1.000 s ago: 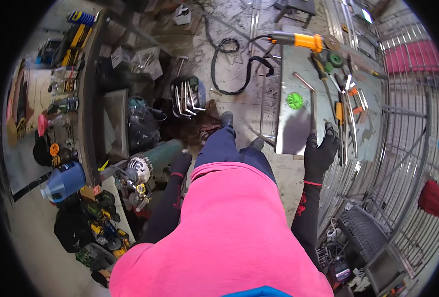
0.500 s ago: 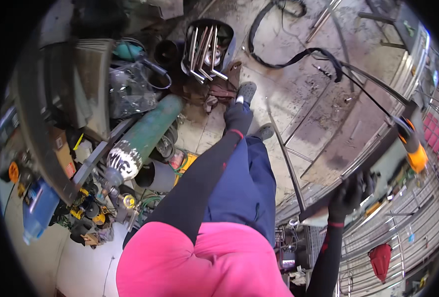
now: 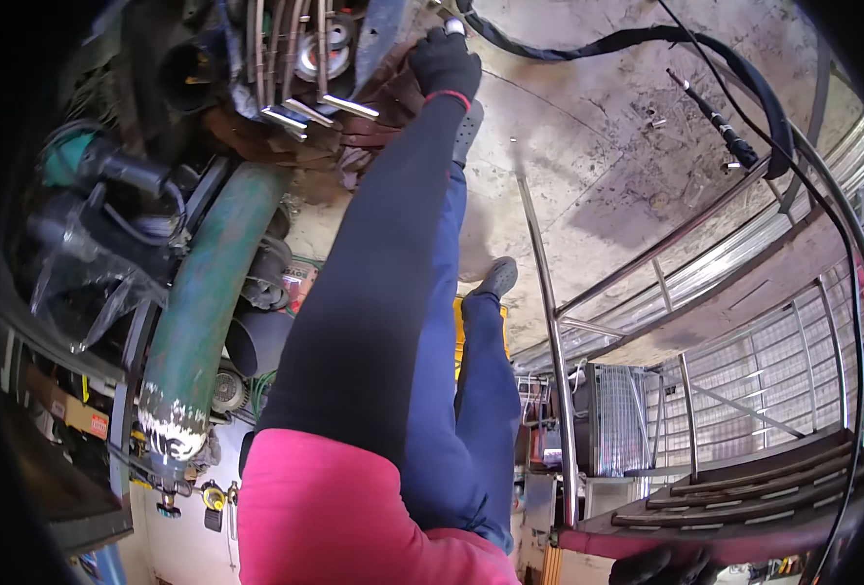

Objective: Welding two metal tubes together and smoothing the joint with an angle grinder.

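Note:
My left hand, in a black glove, is stretched far forward beside a bin of bent metal rods. Its fingers are closed around a small object with a white end; the rest of that object is mostly hidden. At the lower edge my right hand, also black-gloved, is partly cut off. It lies against the reddish edge of a slatted metal frame, and its finger grip is too dark to make out.
A green gas cylinder lies at the left, next to a teal-and-grey power tool. A black sleeved cable curves across the floor. An upright metal tube and metal grilles stand on the right.
My left hand has moved forward to the rod bin with the white-ended object. My right hand has dropped to the lower edge. The view has shifted, and the orange-handled tool has left it.

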`<state>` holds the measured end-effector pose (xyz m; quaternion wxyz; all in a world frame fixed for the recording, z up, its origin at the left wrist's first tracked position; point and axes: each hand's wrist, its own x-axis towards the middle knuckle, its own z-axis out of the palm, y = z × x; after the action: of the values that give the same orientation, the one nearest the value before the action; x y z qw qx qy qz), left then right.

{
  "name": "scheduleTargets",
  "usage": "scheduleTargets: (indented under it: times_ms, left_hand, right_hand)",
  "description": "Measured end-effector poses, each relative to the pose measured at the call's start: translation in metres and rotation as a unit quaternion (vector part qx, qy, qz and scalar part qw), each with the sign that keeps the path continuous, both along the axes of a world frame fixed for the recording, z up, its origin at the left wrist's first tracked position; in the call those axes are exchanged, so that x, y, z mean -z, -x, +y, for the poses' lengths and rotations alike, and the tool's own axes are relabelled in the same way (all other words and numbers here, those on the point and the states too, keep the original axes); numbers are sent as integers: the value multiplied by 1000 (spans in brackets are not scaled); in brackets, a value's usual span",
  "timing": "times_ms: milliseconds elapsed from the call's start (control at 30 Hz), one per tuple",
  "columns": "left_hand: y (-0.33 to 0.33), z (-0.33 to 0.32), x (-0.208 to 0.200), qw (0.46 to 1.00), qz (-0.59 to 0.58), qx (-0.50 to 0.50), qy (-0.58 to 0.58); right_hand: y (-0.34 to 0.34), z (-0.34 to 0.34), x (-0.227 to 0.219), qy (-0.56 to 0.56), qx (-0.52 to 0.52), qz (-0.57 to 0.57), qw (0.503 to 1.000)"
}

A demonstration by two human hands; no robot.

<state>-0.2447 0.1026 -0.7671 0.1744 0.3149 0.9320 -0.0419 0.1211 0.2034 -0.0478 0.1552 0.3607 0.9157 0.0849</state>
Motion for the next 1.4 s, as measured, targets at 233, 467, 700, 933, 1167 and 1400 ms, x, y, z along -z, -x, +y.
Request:
scheduleTargets:
  times_ms: [233,467,700,933,1167,1400]
  left_hand:
    - [0,13,46,997,-47,41,42]
    - [6,28,65,998,62,18,-3]
    - [7,30,62,1000,8,16,-14]
    - [6,25,73,998,42,29,-41]
    - [13,41,40,960,-228,-153,56]
    - [2,14,-115,474,-579,-517,-415]
  right_hand:
    - [20,9,18,9,19,-36,999]
    - [27,18,25,25,29,-56,998]
    - [27,22,27,29,33,-65,997]
    - [20,23,31,37,35,-62,997]
    - [12,13,21,26,50,-58,997]
    - [-17,-5,-10,13,73,-22,997]
